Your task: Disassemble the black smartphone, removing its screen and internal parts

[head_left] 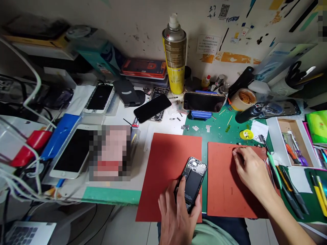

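An opened phone point(193, 182) with its battery and inner boards showing lies tilted over the right edge of the left red mat point(163, 163). My left hand point(177, 207) grips this phone from below, thumb on its right side and fingers on its left side and face. Over the right red mat point(222, 190), near its upper right part, is my right hand point(247, 166), with thumb and index finger pinched together; anything between the fingertips is too small to make out. Small metal pieces point(208, 128) lie on the green mat above.
A yellow spray can point(175, 58) stands at the back, beside a black screen point(152, 108) and a propped phone point(203, 102). Tweezers and tools point(293, 190) lie right of my right hand, below a white tray point(310, 146). White phones point(71, 151) and cables fill the left.
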`<control>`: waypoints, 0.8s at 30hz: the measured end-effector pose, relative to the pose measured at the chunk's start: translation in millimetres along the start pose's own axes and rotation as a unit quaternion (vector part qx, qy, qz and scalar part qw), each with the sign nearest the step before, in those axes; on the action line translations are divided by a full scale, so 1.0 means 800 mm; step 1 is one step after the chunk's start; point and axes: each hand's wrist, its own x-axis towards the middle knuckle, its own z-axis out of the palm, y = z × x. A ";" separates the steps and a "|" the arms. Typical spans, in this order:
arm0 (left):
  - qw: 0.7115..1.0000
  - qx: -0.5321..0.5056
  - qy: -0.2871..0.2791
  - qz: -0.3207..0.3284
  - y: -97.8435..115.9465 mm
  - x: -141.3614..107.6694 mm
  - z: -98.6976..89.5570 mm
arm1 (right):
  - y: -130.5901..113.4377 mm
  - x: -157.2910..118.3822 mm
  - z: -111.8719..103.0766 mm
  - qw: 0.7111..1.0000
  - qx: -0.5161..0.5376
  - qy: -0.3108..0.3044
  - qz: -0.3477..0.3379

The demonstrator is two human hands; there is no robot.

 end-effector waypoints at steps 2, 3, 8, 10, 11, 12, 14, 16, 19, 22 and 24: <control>1.000 -0.003 0.004 0.004 -0.001 -0.001 0.001 | 0.001 0.000 0.000 1.000 0.002 -0.001 -0.003; 1.000 -0.004 0.004 0.005 -0.002 -0.001 0.001 | 0.001 0.000 0.000 1.000 0.003 -0.001 -0.005; 1.000 -0.003 0.005 0.004 0.000 -0.001 -0.001 | 0.001 -0.001 -0.001 1.000 0.011 -0.007 -0.004; 1.000 -0.001 0.004 0.008 0.001 0.000 -0.001 | 0.001 -0.001 -0.002 1.000 0.010 -0.011 -0.003; 1.000 -0.001 0.003 0.011 0.001 0.001 -0.002 | 0.000 -0.001 -0.002 1.000 0.009 -0.014 -0.003; 1.000 -0.002 0.003 0.012 0.001 0.001 -0.002 | 0.000 -0.001 -0.002 1.000 0.008 -0.016 -0.003; 1.000 0.000 0.003 0.013 0.002 0.002 -0.001 | -0.001 -0.001 -0.003 1.000 0.006 -0.022 -0.002; 1.000 0.001 0.001 0.014 0.002 0.003 -0.001 | -0.002 -0.002 -0.002 1.000 0.005 -0.026 0.000; 1.000 0.002 -0.003 0.015 0.002 0.003 -0.002 | -0.004 -0.003 -0.003 1.000 0.001 -0.030 0.003; 1.000 0.000 -0.001 0.015 0.002 0.003 -0.003 | -0.005 -0.004 -0.004 1.000 -0.004 -0.028 0.005; 1.000 -0.002 0.001 0.015 0.002 0.003 -0.002 | -0.005 -0.004 -0.004 1.000 -0.005 -0.027 0.003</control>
